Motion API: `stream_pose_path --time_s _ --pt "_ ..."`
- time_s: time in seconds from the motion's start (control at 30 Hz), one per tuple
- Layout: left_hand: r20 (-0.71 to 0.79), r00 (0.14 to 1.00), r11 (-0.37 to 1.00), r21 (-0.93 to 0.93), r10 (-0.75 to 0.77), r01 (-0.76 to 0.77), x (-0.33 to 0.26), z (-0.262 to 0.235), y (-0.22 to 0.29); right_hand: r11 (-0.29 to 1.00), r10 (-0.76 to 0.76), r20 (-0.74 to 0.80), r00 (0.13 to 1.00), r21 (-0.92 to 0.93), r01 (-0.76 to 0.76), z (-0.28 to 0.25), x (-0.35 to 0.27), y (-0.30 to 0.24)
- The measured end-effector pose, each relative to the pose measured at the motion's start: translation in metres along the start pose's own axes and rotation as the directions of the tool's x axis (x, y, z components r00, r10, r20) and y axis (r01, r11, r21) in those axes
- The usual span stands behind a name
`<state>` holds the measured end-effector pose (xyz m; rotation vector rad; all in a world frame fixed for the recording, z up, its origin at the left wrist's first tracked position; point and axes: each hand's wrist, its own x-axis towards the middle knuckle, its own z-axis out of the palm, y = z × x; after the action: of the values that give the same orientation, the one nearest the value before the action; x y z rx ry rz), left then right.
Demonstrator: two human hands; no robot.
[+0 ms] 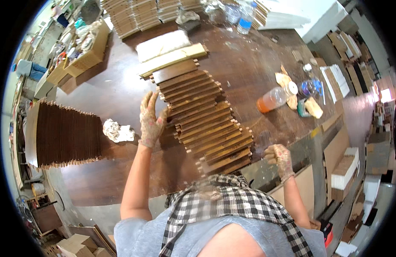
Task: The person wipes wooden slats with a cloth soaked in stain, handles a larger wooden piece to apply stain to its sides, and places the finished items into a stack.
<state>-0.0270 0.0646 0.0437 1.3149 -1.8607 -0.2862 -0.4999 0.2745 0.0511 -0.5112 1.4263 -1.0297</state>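
Observation:
A fanned row of dark brown wooden slats (198,107) with small pegs at their ends runs from the middle of the table down to the near edge, by my apron. My left hand (151,122), in a stained, pale glove, is open beside the row's left side, fingers spread. I cannot tell whether its fingertips touch the slats. My right hand (279,159), gloved likewise, is closed with curled fingers near the table's front edge, right of the row. Whatever it may hold is hidden. A crumpled white cloth (118,130) lies left of my left hand.
A tight stack of brown slats (67,135) stands at the left. Beyond the row lie a pale board (174,61) and a white pad (163,45). A bottle of orange liquid (275,99) lies at the right. A cardboard box (84,58) sits at the far left.

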Motion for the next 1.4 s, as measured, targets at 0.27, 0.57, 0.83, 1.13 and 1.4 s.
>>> stream_pose_path --time_s 0.27,0.57,0.83,1.13,1.4 --pt "0.1 0.995 0.969 0.242 0.02 -0.044 0.051 0.037 -0.002 0.935 0.354 -0.024 0.935 -0.006 -0.354 0.09 -0.034 0.032" --pt "0.268 0.963 0.939 0.33 0.002 -0.094 0.064 0.062 0.0 0.933 0.346 -0.054 0.937 -0.087 -0.349 0.109 -0.035 0.022" --pt "0.24 0.97 0.94 0.325 0.026 -0.105 0.064 0.059 0.005 0.978 0.198 -0.04 0.979 0.068 -0.195 0.121 -0.018 0.03" --pt "0.347 0.935 0.971 0.238 -0.076 -0.009 0.08 0.047 0.008 0.934 0.142 0.112 0.983 0.315 -0.171 0.153 -0.004 0.013" --pt "0.438 0.87 0.963 0.235 -0.226 0.131 0.121 0.04 -0.003 0.975 0.131 0.243 0.961 0.141 -0.169 0.186 0.045 -0.022"
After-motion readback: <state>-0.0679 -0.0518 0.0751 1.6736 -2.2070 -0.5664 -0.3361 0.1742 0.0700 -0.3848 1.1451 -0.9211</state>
